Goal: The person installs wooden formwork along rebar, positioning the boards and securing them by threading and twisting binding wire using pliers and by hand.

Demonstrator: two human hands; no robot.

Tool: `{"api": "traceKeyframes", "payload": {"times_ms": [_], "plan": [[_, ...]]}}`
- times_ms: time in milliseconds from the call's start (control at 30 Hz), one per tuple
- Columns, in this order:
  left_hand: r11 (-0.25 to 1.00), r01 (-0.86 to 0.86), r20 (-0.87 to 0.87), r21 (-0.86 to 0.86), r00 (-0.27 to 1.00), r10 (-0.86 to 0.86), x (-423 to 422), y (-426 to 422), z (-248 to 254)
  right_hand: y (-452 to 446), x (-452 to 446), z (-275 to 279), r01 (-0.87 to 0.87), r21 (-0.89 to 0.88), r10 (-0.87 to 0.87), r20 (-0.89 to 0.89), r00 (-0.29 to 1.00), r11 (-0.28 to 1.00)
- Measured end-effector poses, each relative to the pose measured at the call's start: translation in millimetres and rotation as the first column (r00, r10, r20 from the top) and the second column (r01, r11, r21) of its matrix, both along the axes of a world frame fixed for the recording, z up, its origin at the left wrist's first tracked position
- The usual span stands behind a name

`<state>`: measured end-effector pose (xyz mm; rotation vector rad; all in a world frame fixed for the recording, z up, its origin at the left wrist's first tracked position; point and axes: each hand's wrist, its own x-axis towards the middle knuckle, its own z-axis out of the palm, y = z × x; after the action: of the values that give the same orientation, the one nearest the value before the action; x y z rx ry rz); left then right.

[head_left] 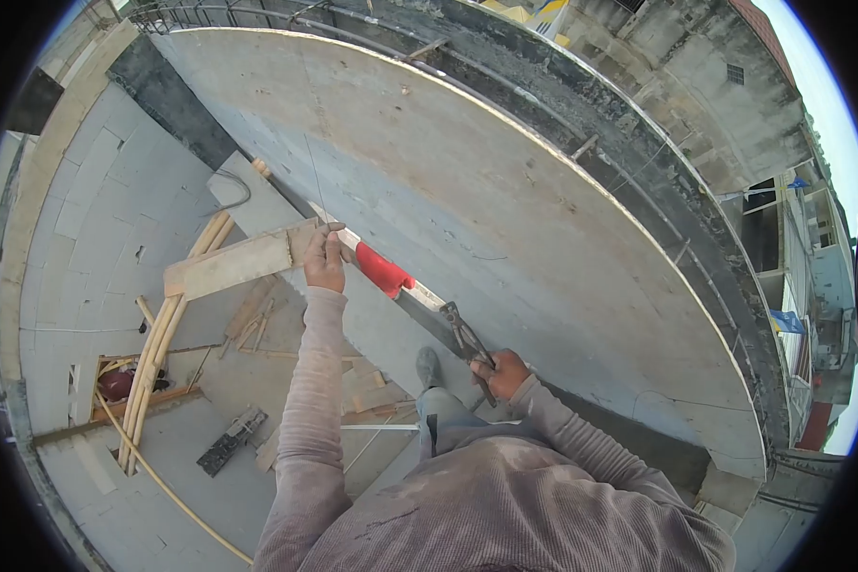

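My left hand [325,261] is closed at the end of a short wooden board [238,262], with a thin wire [315,176] running down the panel to its fingertips. My right hand [501,373] grips the handles of dark pincers [460,329], whose head points up and left, close to a pale narrow plank. Between my hands a red cloth [383,271] lies over that plank. Right beside both hands stands a large grey panel [467,162] with a curved top edge. Whether my left palm also touches the board is hidden.
Reinforcing bars [582,151] run along the panel's outer edge. Bent wooden poles [153,377] stand by a floor opening at lower left, where a person in a red helmet [115,385] shows. Loose boards [367,391] and a dark block [231,441] lie below. My boot [429,367] is on a ledge.
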<state>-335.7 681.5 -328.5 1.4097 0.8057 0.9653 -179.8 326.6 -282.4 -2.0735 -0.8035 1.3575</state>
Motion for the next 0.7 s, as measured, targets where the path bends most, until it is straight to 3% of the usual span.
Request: {"api": "traceKeyframes", "payload": {"times_ms": [100,200,267,300,333,400,533,700], "plan": [[1.0,-0.002,-0.059,0.016,0.998,0.003,-18,4,11,77,-8,44,0.032,0.048,-0.022,-0.194,0.981,0.998],[0.999,-0.02,-0.132,0.038,0.991,0.025,-47,12,39,149,-26,45,0.076,0.161,-0.036,-0.24,0.97,0.984],[0.95,0.151,-0.003,-0.272,0.987,-0.158,-63,13,61,199,-35,43,0.067,0.182,-0.026,-0.219,0.975,0.981],[0.912,0.221,0.102,-0.346,0.975,-0.198,-69,14,66,219,-40,40,0.087,0.183,-0.045,-0.221,0.974,0.979],[0.917,0.199,0.101,-0.345,0.98,-0.174,-72,15,78,235,-44,43,0.063,0.184,-0.021,-0.221,0.975,0.981],[0.816,0.272,0.139,-0.511,0.962,-0.234,-79,19,97,260,-52,46,0.083,0.186,-0.033,-0.253,0.967,0.979],[0.848,0.283,0.032,-0.449,0.953,-0.301,-83,28,99,280,-62,51,0.053,0.221,0.0,-0.233,0.972,0.974],[0.856,0.275,0.052,-0.438,0.958,-0.282,-83,30,89,289,-69,52,0.082,0.251,-0.026,-0.222,0.975,0.965]]}}
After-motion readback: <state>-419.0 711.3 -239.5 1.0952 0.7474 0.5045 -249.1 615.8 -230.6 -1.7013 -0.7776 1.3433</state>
